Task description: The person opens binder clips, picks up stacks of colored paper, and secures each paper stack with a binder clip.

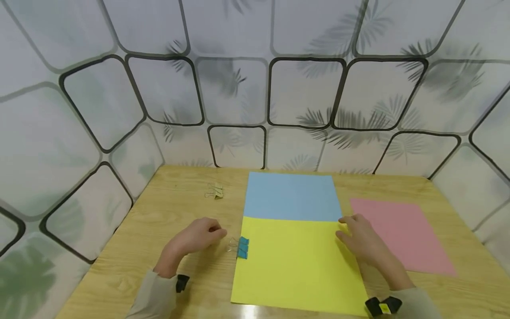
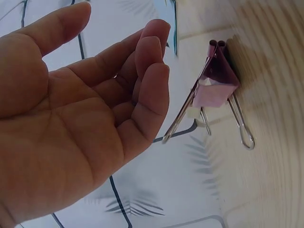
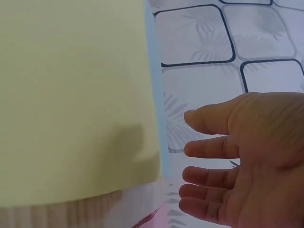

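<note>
On the bench (image 1: 107, 283), yellow sheet (image 1: 295, 266) overlaps blue sheet (image 1: 292, 197). Blue's far part shows in head view, plus a thin strip along the edge in right wrist view; the rest is hidden under yellow. Teal clip (image 1: 242, 248) sits on yellow's left edge, wire arms pointing left; can't tell if it bites blue too.

Left hand (image 1: 199, 237) is just left of those wire arms: grip loose, fingers bent, holding nothing. Pink clip (image 2: 216, 88) stands on the bench near its fingertips in left wrist view; can't make it out in head view. A pale bit behind it is mostly covered, can't identify.

Right hand (image 1: 360, 237) is at yellow's right edge: grip loose and fairly wide, empty. Right wrist view shows fingertips apart from the edge.

Yellow's near right corner is hidden by the black wrist device (image 1: 374, 306). Pink sheet (image 1: 410, 235), further right, is partly covered by hand and forearm. Pale yellow clip (image 1: 217, 191) lies far left, details too small to read.
</note>
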Demonstrator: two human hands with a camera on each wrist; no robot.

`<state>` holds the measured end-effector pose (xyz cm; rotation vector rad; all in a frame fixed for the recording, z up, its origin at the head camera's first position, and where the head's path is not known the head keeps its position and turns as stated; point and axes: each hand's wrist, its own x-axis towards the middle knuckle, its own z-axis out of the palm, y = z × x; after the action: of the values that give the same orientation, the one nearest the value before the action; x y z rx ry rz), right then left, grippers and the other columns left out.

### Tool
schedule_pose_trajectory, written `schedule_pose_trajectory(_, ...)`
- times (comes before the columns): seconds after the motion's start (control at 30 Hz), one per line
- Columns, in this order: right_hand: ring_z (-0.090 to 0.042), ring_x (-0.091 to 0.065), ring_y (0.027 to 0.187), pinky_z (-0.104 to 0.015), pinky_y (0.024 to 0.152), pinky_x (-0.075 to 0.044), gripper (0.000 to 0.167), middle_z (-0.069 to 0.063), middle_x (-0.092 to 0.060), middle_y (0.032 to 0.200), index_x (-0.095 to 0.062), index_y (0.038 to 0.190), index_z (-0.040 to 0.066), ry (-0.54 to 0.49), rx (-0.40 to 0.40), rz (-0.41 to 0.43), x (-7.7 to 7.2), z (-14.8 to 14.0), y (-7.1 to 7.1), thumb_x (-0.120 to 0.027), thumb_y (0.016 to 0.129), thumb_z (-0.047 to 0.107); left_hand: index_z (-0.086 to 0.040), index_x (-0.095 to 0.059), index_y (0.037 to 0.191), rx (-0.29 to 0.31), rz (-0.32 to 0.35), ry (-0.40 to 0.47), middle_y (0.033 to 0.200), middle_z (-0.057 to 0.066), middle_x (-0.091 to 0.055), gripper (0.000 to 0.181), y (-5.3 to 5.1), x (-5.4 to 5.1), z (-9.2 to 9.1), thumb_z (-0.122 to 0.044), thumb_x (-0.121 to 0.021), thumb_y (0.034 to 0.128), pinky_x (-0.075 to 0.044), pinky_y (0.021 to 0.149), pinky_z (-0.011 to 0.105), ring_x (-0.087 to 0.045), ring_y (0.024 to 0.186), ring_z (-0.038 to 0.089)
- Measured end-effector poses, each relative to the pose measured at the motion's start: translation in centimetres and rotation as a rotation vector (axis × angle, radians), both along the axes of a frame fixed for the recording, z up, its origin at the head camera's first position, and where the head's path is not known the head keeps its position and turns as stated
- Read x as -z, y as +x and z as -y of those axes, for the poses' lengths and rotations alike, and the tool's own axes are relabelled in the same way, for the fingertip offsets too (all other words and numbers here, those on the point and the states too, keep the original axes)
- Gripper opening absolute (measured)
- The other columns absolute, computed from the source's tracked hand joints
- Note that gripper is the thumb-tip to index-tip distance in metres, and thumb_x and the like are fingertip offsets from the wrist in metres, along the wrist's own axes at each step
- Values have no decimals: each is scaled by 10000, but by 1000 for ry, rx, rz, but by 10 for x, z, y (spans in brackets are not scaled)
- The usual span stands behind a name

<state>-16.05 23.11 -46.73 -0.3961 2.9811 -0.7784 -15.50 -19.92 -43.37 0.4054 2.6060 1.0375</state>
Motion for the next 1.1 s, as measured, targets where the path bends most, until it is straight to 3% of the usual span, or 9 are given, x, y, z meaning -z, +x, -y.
schedule_pose_trajectory(0.1, -573, -372, 1261, -703, 954, -372, 531, -373, -397, 1384, -437, 1431, -70, 17, -33, -46, -3, 4, -7, -593, 1000, 199, -45, -551, 773, 6, 3, 28, 628, 2, -424, 321, 0, -1, 3, -238, -551, 1029, -356, 557, 308, -379, 549, 145)
schedule_pose_trajectory(0.23, -614, -220, 1360, -753, 1032, -241, 644, -388, -231, 1518, -279, 1531, -41, 74, -84, -67, -4, 13, -25, -530, 1039, 290, -20, -588, 819, 8, 18, 51, 641, 38, -483, 310, 1, -5, 8, -241, -544, 1033, -382, 566, 321, -419, 552, 157)
schedule_pose_trajectory(0.37, -609, -105, 1402, -736, 1084, -158, 657, -391, -104, 1557, -224, 1549, -37, 120, -113, -55, 0, 17, -48, -447, 1067, 349, -4, -630, 907, 5, 33, 72, 724, 101, -581, 283, 1, -8, 11, -239, -541, 1035, -434, 596, 329, -530, 627, 214)
schedule_pose_trajectory(0.6, -594, -21, 1422, -688, 1133, -60, 653, -433, -33, 1539, -208, 1528, -97, 121, -168, -20, 11, 25, -88, -382, 1086, 351, 20, -651, 1007, -24, 34, 98, 795, 133, -646, 284, 3, -10, 15, -246, -554, 1029, -503, 652, 353, -620, 720, 279)
schedule_pose_trajectory(0.8, -608, -25, 1417, -705, 1123, -89, 691, -428, -18, 1543, -137, 1559, -52, 200, -138, 49, 20, 38, -113, -329, 1087, 414, 31, -653, 1019, -13, 50, 118, 788, 124, -653, 297, 6, -7, 19, -252, -563, 1025, -501, 647, 347, -625, 718, 268)
schedule_pose_trajectory(0.97, -616, -15, 1413, -725, 1110, -89, 704, -423, -3, 1546, -128, 1568, -27, 207, -88, 113, 23, 41, -122, -344, 1079, 432, 29, -655, 1006, 18, 43, 132, 792, 126, -660, 303, 4, -5, 22, -256, -558, 1027, -489, 630, 342, -621, 718, 274)
schedule_pose_trajectory(1.1, -613, 8, 1414, -707, 1125, -63, 700, -422, 12, 1547, -144, 1566, -27, 208, -62, 149, 22, 42, -127, -353, 1076, 426, 36, -652, 1015, 33, 33, 140, 813, 134, -665, 304, -1, -11, 24, -249, -548, 1030, -509, 651, 375, -636, 740, 285)
